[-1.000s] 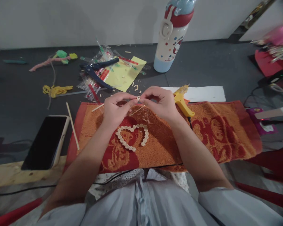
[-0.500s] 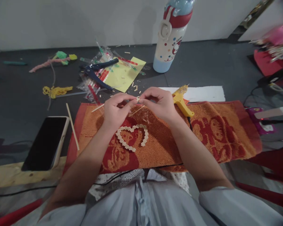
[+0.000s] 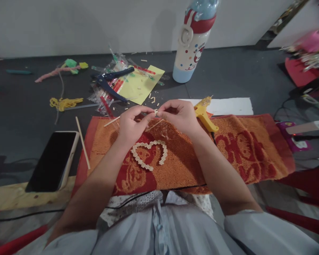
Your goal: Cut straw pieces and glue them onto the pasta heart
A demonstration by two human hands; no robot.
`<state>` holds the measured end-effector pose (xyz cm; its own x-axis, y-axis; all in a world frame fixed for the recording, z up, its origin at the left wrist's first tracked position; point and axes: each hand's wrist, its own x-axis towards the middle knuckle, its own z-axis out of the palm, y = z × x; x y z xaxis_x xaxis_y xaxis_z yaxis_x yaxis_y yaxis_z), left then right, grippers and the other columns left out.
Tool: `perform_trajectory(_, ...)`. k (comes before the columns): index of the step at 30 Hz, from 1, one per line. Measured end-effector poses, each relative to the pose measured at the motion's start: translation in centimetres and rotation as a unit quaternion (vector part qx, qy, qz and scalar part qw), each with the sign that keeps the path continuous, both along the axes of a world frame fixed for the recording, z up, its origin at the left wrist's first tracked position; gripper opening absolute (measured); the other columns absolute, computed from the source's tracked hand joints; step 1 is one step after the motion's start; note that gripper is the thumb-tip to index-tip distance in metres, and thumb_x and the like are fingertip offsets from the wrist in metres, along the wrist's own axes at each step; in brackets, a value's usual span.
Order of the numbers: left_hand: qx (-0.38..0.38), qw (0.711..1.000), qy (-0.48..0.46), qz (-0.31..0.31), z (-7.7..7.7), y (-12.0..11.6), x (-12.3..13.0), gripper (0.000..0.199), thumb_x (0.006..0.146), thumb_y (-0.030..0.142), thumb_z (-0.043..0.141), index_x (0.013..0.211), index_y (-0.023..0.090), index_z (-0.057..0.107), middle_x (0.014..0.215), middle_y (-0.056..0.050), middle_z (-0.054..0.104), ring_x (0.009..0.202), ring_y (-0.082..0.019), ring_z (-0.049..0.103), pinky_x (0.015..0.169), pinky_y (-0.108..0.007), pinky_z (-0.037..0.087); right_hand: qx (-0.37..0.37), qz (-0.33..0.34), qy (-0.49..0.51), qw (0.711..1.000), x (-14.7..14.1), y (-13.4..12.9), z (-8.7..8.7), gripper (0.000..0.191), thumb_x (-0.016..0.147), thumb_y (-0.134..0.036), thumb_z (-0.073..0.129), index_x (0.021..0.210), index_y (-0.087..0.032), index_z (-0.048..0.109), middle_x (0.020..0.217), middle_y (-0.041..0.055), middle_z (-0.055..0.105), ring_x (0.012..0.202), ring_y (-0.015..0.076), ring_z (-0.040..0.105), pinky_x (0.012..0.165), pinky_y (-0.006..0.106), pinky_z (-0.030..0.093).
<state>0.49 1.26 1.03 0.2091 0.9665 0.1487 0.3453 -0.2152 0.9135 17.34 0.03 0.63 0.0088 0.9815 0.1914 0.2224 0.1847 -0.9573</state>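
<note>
Between the fingertips of my left hand and my right hand is a small cluster of pale wooden pieces. Both hands pinch it, thumbs and forefingers meeting from either side. Below them an open-bottomed heart made of small pale wooden pieces lies on the orange and red towel. A thin wooden stick lies on the towel under the hands. A yellow glue gun rests just right of my right hand, nozzle pointing away.
A tall bottle stands behind my hands. Navy pliers lie on plastic-wrapped sticks beside yellow paper with scattered wood bits. At left are a phone, a wooden stick and yellow yarn. A white strip lies behind the towel.
Hardly anything differs. Both hands keep their pinch on the small cluster, and the view has shifted very slightly.
</note>
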Motion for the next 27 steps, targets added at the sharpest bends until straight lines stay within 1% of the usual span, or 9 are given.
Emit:
perform_trajectory(5,-0.006,1.0,0.009,0.007,-0.04,-0.02,0.05,0.014,0.076,0.034,0.069,0.083,0.022,0.07,0.081,-0.003,0.07,0.074,-0.013,0.063,0.055,-0.021,0.045,0.014,0.015,-0.002,1.0,0.09,0.01,-0.11,0.008,0.074,-0.022,0.068,0.07,-0.016,0.067,0.066,-0.0003,0.064,0.062,0.0094,0.055,0.058,0.025,0.044)
perform_trajectory(8,0.002,1.0,0.002,0.006,-0.15,-0.04,0.07,0.014,0.076,0.034,0.069,0.082,0.021,0.069,0.082,-0.002,0.07,0.071,-0.012,0.063,0.055,-0.021,0.045,0.03,0.016,-0.01,0.999,0.11,-0.01,-0.08,0.008,0.073,-0.022,0.068,0.068,-0.016,0.066,0.066,-0.0005,0.064,0.062,0.0096,0.054,0.058,0.025,0.043)
perform_trajectory(13,0.009,1.0,0.009,0.004,-0.26,-0.09,0.07,0.015,0.077,0.036,0.069,0.083,0.022,0.069,0.085,-0.003,0.07,0.074,-0.013,0.063,0.056,-0.02,0.045,0.044,0.015,-0.026,0.999,0.09,-0.03,-0.01,0.008,0.074,-0.022,0.069,0.067,-0.017,0.067,0.067,-0.0004,0.064,0.063,0.0096,0.054,0.059,0.025,0.043)
perform_trajectory(20,0.049,0.998,0.023,-0.011,-0.26,-0.15,0.0,0.015,0.08,0.037,0.067,0.082,0.022,0.069,0.086,-0.003,0.07,0.074,-0.012,0.062,0.059,-0.021,0.047,0.059,0.012,-0.025,0.998,0.05,-0.11,0.03,0.009,0.074,-0.021,0.07,0.067,-0.017,0.067,0.067,-0.0007,0.064,0.063,0.0096,0.053,0.059,0.026,0.042)
perform_trajectory(27,0.071,0.997,0.019,-0.009,-0.59,-0.12,-0.04,0.017,0.081,0.037,0.067,0.083,0.021,0.07,0.087,-0.003,0.07,0.075,-0.012,0.063,0.06,-0.02,0.049,0.076,0.017,-0.033,0.996,0.09,-0.13,0.05,0.008,0.074,-0.019,0.069,0.067,-0.016,0.067,0.067,-0.0002,0.065,0.063,0.0097,0.055,0.059,0.026,0.041)
